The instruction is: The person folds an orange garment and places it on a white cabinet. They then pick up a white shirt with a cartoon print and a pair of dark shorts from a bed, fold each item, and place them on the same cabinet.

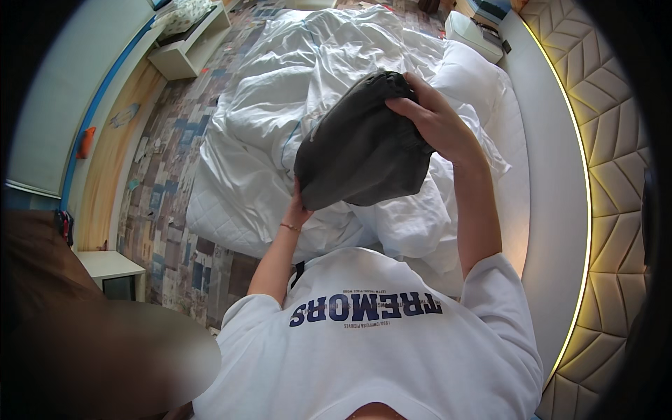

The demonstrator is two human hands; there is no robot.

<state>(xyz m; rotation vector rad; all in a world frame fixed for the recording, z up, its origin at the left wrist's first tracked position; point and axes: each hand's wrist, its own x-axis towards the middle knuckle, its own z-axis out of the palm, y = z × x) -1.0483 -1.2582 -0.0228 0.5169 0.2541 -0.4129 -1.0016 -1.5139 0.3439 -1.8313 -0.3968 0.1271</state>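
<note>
A dark grey fabric item (pixel 362 152) with gathered edges hangs between my two hands over the bed; its exact kind cannot be told. My left hand (pixel 300 202) grips its lower left end, with most of the fingers hidden behind the cloth. At its upper right, my right hand (pixel 433 113) pinches the gathered edge between thumb and fingers. A thin light cord (pixel 312 137) shows along the left side of the cloth. Beneath it lies a rumpled white duvet (pixel 252 115) on a white mattress (pixel 226 226). A white pillow (pixel 467 76) rests at the bed's right side.
A padded headboard wall (pixel 614 178) with a light strip stands at the right. White bedside furniture (pixel 470 39) is at the upper right. Patchwork flooring (pixel 173 131) runs along the left, between the bed, a white shelf unit (pixel 181 58) and a small white table (pixel 113 262).
</note>
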